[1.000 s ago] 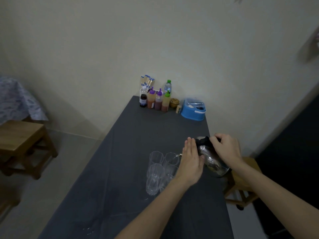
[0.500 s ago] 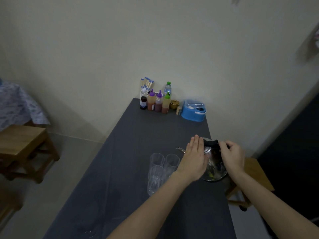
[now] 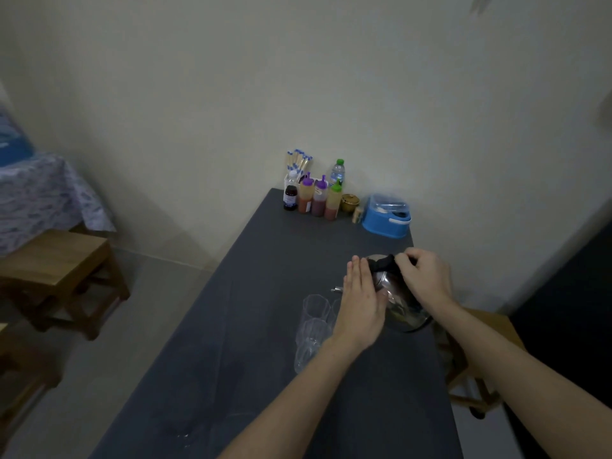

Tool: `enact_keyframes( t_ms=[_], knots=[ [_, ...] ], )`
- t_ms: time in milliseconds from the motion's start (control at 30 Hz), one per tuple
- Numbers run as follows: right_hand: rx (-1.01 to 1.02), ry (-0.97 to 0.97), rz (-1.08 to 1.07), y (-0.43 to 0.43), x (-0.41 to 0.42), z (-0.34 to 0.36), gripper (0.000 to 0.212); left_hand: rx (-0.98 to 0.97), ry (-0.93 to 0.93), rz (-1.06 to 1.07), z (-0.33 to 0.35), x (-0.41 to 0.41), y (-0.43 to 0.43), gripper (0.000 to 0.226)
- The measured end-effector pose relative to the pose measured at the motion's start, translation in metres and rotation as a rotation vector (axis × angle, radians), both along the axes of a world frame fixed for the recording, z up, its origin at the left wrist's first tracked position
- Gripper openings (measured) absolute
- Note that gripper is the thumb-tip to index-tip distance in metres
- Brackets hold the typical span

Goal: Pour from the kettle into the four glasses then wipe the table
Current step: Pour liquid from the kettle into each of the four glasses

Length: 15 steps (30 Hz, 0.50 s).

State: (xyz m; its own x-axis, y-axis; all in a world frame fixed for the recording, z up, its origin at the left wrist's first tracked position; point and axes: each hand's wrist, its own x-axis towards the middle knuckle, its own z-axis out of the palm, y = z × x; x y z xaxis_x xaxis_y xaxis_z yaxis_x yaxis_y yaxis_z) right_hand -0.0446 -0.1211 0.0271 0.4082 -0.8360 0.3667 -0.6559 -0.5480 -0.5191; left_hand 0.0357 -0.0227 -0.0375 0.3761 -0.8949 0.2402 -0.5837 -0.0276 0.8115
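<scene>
Far left: patterned cloth (image 3: 39, 193) draped over furniture, wooden stool (image 3: 56, 270) just in front of it on the floor.

Centre: dark grey worktop (image 3: 251, 326) running from the near edge to the far wall. At its far end, sauce bottles (image 3: 314, 200) in a row, chopsticks holder (image 3: 296, 164) and water bottle (image 3: 337, 172) behind them, small brown jar (image 3: 350, 203) next, blue container (image 3: 385, 217) at far right corner. A few wet specks on the near worktop.

Mid worktop: clear glasses (image 3: 313, 326) standing clustered, upright, partly hidden by the left wrist; exact count not readable.

Left hand (image 3: 361, 303) flat, fingers straight and together, released, palm pressed against the left side of the kettle (image 3: 402, 309). Kettle metal, at right edge of worktop just right of the glasses, small spout tip poking out left of the hand; resting or lifted, cannot tell.

Right hand (image 3: 425, 276) on top, fingers clenched on the kettle's black handle (image 3: 384, 263).

Far right: second wooden stool (image 3: 480, 369) beside the worktop.
</scene>
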Motion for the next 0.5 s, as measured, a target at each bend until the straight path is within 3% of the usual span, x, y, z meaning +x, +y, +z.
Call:
enact_keyframes(
  t_ms=[500],
  knots=[
    [-0.173, 0.204, 0.134, -0.007, 0.028, 0.001, 0.029, -0.062, 0.191, 0.071, -0.017, 0.007, 0.009, 0.066]
  ],
)
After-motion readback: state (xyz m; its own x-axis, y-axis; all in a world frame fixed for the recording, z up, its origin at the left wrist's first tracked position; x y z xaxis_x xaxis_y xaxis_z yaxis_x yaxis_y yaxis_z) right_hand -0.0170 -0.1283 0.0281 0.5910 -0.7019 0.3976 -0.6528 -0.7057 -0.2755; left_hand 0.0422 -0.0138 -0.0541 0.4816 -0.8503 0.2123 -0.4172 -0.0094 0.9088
